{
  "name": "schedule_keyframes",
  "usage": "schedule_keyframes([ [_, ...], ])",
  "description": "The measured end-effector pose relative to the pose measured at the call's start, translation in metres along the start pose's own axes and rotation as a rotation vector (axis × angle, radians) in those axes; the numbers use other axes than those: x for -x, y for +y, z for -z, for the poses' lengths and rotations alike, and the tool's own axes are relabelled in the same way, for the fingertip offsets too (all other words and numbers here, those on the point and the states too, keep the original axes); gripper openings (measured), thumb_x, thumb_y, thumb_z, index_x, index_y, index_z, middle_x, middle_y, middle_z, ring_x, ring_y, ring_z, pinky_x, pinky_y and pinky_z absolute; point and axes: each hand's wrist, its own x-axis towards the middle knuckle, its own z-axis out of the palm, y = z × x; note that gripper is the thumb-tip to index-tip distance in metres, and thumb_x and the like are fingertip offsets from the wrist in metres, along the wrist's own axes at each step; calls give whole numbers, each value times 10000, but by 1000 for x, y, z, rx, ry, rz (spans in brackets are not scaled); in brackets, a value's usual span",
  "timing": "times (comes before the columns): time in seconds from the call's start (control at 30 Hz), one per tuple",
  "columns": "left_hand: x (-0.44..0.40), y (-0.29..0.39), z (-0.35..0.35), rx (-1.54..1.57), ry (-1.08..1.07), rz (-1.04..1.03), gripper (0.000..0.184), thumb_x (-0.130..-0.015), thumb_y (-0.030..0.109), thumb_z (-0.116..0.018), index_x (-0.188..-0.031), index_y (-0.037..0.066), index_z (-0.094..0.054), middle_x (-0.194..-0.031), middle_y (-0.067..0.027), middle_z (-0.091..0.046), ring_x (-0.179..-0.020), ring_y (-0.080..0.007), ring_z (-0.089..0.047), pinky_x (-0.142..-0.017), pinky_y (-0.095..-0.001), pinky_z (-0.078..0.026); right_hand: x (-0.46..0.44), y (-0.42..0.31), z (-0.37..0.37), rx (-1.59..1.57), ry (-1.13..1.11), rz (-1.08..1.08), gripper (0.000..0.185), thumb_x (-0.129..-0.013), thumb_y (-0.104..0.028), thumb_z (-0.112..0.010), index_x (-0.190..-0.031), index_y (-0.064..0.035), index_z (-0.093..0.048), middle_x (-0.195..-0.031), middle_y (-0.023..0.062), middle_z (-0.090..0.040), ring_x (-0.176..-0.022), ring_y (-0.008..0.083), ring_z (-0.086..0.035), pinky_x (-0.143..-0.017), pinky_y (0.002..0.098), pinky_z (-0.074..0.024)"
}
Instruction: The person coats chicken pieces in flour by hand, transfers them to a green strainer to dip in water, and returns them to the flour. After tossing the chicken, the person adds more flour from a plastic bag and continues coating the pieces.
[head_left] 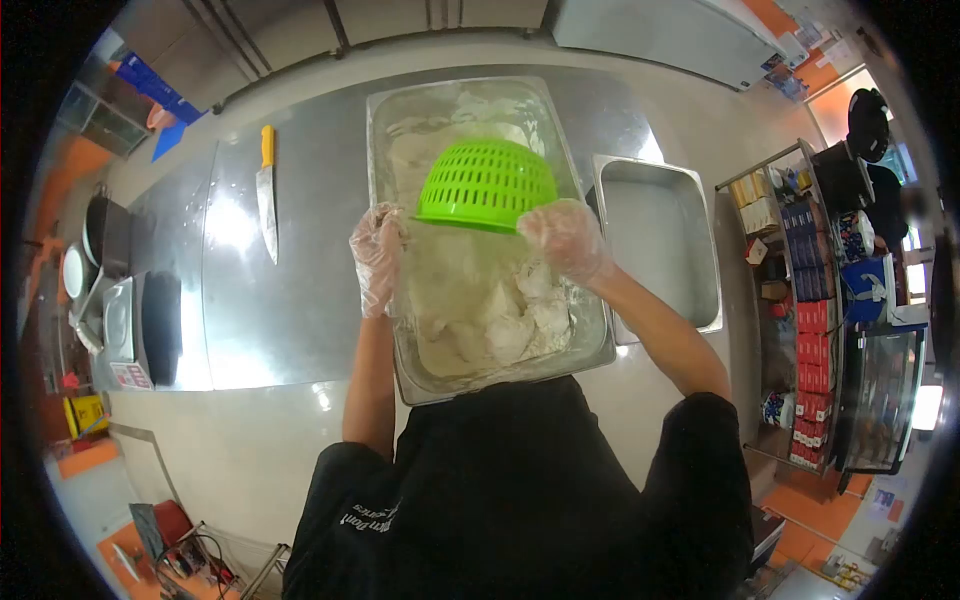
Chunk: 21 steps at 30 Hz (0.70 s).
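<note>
A bright green plastic colander (pixel 487 185) is tipped over a deep metal pan (pixel 380 140), its slotted outer side facing up toward me. My right hand (pixel 568 240), in a clear plastic glove, is closed on the colander's right rim. On the left, my left hand (pixel 378 262) is gloved too, with curled fingers at the opposite end of the rim. White flour (pixel 465 310) covers the pan's bottom. Whitish, flour-coated pieces (pixel 520 325) lie in the near right part of the pan; their kind is unclear. Pale dust hangs below the colander.
A knife with a yellow handle (pixel 267 150) lies on the steel table (pixel 300 320) to the left. Close on the right stands a second metal pan (pixel 655 245). Farther right is a shelf rack (pixel 800 300) with boxes. A scale-like appliance (pixel 122 320) sits at the table's left end.
</note>
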Motion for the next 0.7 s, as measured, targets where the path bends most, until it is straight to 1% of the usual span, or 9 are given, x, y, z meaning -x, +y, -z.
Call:
schedule_keyframes([
  [0.03, 2, 4, 0, 4, 0, 9, 124, -869, 86, -531, -932, 4, -601, -634, 19, -524, -555, -54, -475, -511, -206, -407, -3, -2, -2, -59, -55, 14, 178, -813, -188, -604, -665, -115, -538, -574, 50, -519, -491, 215, -512, -451, 351, -414],
  [0.13, 0, 5, 3, 114, -4, 5, 117, -871, 79, -524, -927, 7, -597, -631, 22, -517, -551, -50, -472, -500, -201, -407, -3, -4, -16, -131, 31, -2, 155, -673, -127, -671, -663, -80, -524, -547, 84, -477, -472, 272, -478, -420, 377, -368],
  [0.23, 2, 11, 1, 72, 47, 1, 154, -862, 125, -505, -902, 19, -609, -647, 30, -506, -563, -44, -452, -499, -205, -382, -13, 7, -2, -106, 42, 21, 196, -738, -192, -657, -632, -115, -512, -555, 29, -482, -493, 204, -502, -450, 342, -395],
  [0.33, 3, 12, 2, 7, 69, 9, 171, -858, 150, -494, -871, 27, -611, -651, 34, -497, -577, -45, -444, -509, -206, -364, -26, 25, 15, -12, 247, 20, 191, -698, -168, -669, -627, -106, -502, -600, 41, -495, -556, 205, -521, -487, 355, -397],
  [0.4, 3, 10, 0, 1, 63, 12, 167, -858, 149, -492, -850, 28, -606, -648, 33, -496, -581, -48, -444, -513, -208, -361, -28, 37, 35, 342, 341, 65, 149, -690, -144, -667, -662, -94, -529, -639, 58, -507, -600, 211, -528, -516, 360, -398],
  [0.47, 2, 7, 0, -3, 57, 14, 163, -859, 148, -492, -831, 28, -600, -648, 32, -498, -582, -52, -442, -514, -211, -362, -18, 51, 47, 773, 346, -66, 187, -727, -163, -650, -861, -72, -556, -902, 99, -503, -764, 220, -531, -651, 376, -422],
  [0.53, -1, 2, 3, -31, 27, 9, 123, -856, 107, -522, -851, 22, -610, -637, 28, -514, -563, -50, -457, -504, -211, -376, 25, 99, 62, 407, 489, -457, 308, -767, -200, -636, -1030, -52, -573, -1140, 123, -510, -896, 226, -538, -766, 385, -448],
  [0.6, -2, -2, 4, -55, -28, -11, 113, -857, 97, -540, -872, 17, -618, -630, 20, -524, -554, -53, -469, -506, -216, -393, 42, 110, 104, -223, 615, -854, 266, -768, -184, -619, -987, -38, -575, -1056, 104, -556, -863, 222, -547, -740, 371, -449],
  [0.7, 4, 5, -6, -219, -189, 4, 147, -863, 134, -540, -882, 18, -627, -629, -7, -536, -561, -77, -499, -521, -232, -420, 91, 90, 154, -312, 842, -1246, 144, -755, -102, -563, -806, 33, -565, -726, 87, -542, -680, 219, -517, -624, 335, -407],
])
